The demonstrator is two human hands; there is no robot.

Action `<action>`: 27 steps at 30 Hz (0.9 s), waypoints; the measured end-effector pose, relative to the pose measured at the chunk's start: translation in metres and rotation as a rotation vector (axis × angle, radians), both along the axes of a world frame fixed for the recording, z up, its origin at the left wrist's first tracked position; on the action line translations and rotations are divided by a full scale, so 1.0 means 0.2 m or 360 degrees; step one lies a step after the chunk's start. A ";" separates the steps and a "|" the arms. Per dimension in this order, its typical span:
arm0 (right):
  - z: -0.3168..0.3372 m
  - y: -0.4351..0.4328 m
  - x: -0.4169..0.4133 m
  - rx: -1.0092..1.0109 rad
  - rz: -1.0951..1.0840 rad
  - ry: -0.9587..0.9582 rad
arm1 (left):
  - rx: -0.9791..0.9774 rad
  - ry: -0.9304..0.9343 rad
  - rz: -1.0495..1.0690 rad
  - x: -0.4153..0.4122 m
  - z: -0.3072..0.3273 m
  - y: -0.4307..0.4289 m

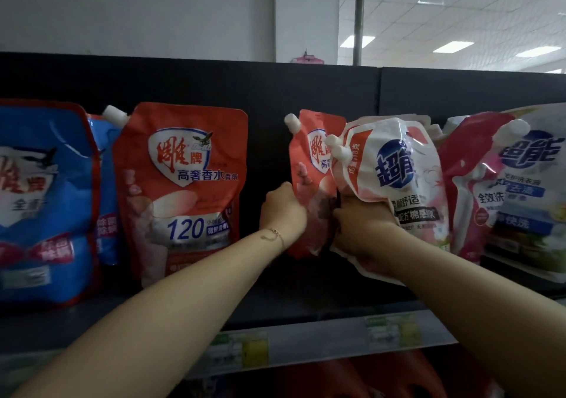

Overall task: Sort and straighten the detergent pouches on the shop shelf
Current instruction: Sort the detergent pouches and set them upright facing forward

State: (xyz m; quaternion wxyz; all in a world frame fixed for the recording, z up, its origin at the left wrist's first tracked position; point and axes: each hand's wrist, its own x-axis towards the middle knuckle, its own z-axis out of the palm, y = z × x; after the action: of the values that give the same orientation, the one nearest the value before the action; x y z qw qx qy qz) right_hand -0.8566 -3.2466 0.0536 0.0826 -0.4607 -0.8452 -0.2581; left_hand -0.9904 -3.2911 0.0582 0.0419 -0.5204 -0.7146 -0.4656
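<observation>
On the dark shelf [275, 302] stand detergent pouches. My left hand [283, 209] grips the left edge of a red pouch [309, 165] with a white spout, standing mid-shelf. My right hand [361, 226] holds a crumpled white-and-pink pouch [398, 177], which leans over in front of the red one and covers its right half. Another red pouch [183, 189] stands upright to the left, across a gap. Blue pouches [43, 201] fill the far left.
White-and-pink pouches [514, 189] crowd the right end of the shelf, with more behind the held one. A black back panel [214, 82] runs behind the shelf. Price labels [395, 330] line the front edge. Red goods show on the shelf below.
</observation>
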 end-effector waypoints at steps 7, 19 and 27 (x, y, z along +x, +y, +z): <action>0.02 0.00 -0.04 -0.0124 -0.0116 -0.0007 | 0.0154 0.0188 -0.0074 -0.07 -0.03 -0.30; 0.02 -0.09 -0.09 -0.0145 0.0138 0.0387 | 0.0342 0.0009 -0.0129 -0.50 -0.07 -0.75; 0.01 -0.29 -0.20 -0.0263 0.0665 0.0780 | 0.0365 -0.0187 -0.0133 -0.65 -0.09 -0.85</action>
State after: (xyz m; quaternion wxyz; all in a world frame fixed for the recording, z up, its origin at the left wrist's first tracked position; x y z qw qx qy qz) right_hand -0.8959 -3.3046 0.0560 0.2970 -0.3309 -0.8945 -0.0475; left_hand -1.1205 -3.4612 0.0412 0.0398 -0.5134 -0.6357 -0.5752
